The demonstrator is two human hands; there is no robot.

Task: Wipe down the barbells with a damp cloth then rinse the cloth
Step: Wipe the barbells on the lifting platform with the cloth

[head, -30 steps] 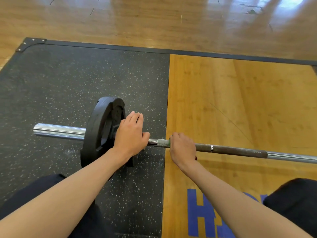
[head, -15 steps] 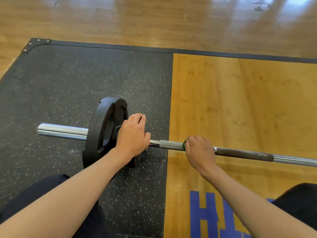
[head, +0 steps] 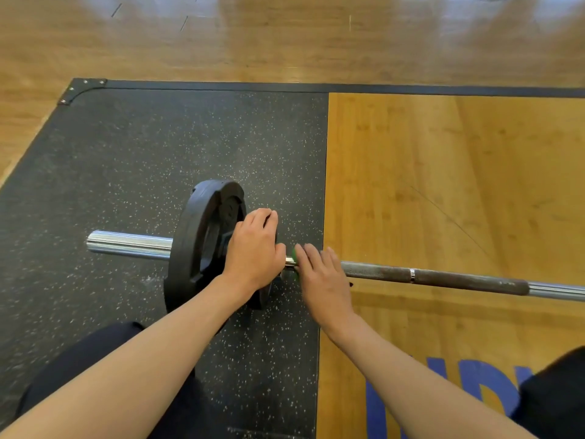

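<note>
Bottom of frame: we're kneeling, dark trousers point(head: 95, 359) at lower left, blue lettering point(head: 443, 391) on the wood at lower right.

Mid-frame: the left hand point(head: 253, 251) is curling over the barbell point(head: 443, 277) right against the plate point(head: 202, 242), gripping and steadying it. The right hand point(head: 323, 277) is lying over the shaft just beside the left hand, fingers fairly straight and pressing the cloth point(head: 294, 255) onto the steel. Only a green edge is showing. The thumb is hidden, so we cannot tell whether it's wrapping round.

The barbell is lying on the floor, running from centre left to the right edge.

Handling, our judgement:
- The barbell is heavy and rigid and is likely wanting to roll, so we're bracing at the collar, not lifting.
- The dark rough section is probably dragging on the cloth, and the chrome end at left is probably slick when damp.
- The cloth is soft and light, and is best wrapped round the shaft.

Further up: the speckled rubber mat point(head: 158, 153) is sitting under the plate, the wooden platform point(head: 443, 169) at right, and the glossy floor point(head: 285, 33) across the top.
</note>
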